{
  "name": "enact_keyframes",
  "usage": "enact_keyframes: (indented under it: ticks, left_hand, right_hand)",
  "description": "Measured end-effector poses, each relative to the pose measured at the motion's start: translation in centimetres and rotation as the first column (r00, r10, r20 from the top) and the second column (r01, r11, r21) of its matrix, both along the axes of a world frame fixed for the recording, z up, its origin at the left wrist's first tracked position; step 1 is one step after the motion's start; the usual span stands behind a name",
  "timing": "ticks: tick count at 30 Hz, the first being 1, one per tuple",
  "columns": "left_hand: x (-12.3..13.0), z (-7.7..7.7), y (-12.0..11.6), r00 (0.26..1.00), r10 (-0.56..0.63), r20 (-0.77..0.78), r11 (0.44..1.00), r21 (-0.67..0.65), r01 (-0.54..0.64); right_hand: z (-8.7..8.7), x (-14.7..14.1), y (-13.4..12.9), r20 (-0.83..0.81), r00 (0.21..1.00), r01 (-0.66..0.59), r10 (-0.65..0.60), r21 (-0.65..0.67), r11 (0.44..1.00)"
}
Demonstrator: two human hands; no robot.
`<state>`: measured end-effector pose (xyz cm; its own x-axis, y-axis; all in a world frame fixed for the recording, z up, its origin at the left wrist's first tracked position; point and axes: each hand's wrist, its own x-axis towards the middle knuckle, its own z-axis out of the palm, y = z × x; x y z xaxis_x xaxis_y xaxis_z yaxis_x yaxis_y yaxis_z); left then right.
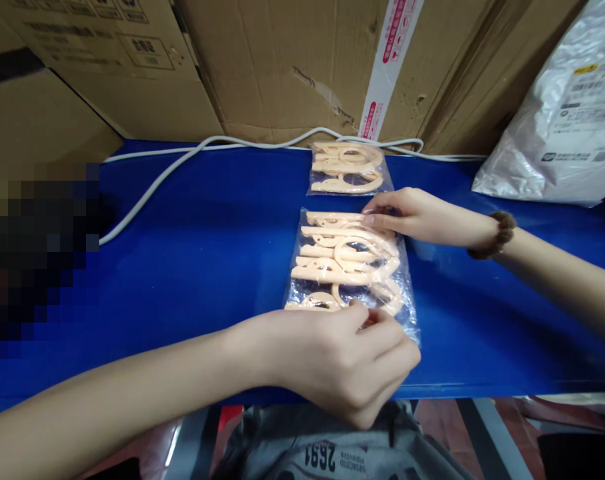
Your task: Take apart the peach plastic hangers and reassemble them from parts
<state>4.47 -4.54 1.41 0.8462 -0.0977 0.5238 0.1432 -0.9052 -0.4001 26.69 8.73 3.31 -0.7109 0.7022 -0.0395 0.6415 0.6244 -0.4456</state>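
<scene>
Touching the clear bag (408, 313) in front of me, my two hands are close to each other on the blue table (207, 247). The bag is lying flat near the table's front edge, with peach-colored plastic pieces (327, 272) inside. Some are straight and some are curved.

My right hand (407, 213) is at the bag's far right corner. Its fingers and thumb are a little bent, with their tips on the bag, but I can't tell if they are pinching it. A fuzzy brown band (502, 235) goes around that wrist.

My left hand (349, 360) is over the near end, with its fingers curled in. I can't tell if it has hold of the plastic.

A smaller-looking bag (387, 183) with the same kind of pieces lies just behind. A white cord (155, 193) runs along the back, by a big cardboard box (292, 67). A shiny white package (557, 133) sits back on the right.
</scene>
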Motion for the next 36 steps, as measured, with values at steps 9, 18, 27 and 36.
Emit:
enact_keyframes:
  ticks: [9,18,27,36]
  left_hand:
    - [0.8,1.5,0.3,0.999,-0.034,0.008,0.959,0.281,0.031]
    - [3.1,4.0,7.9,0.985,0.17,0.037,0.958,0.228,-0.174]
    - [3.9,1.4,16.7,0.866,0.435,-0.246,0.888,-0.041,-0.458]
    - [3.9,-0.9,15.7,0.867,0.485,-0.116,0.874,0.039,-0.484]
  right_hand:
    - [2.8,0.1,-0.7,-0.144,0.989,0.022,-0.028,-0.039,0.999]
    - [8.8,0.6,4.9,-0.301,0.918,0.341,-0.258,0.268,0.901]
    - [4.1,-1.0,14.7,-0.058,0.912,0.357,-0.405,0.595,0.72]
    - [2.7,-2.7,13.3,0.017,0.925,0.289,-0.379,0.615,0.734]
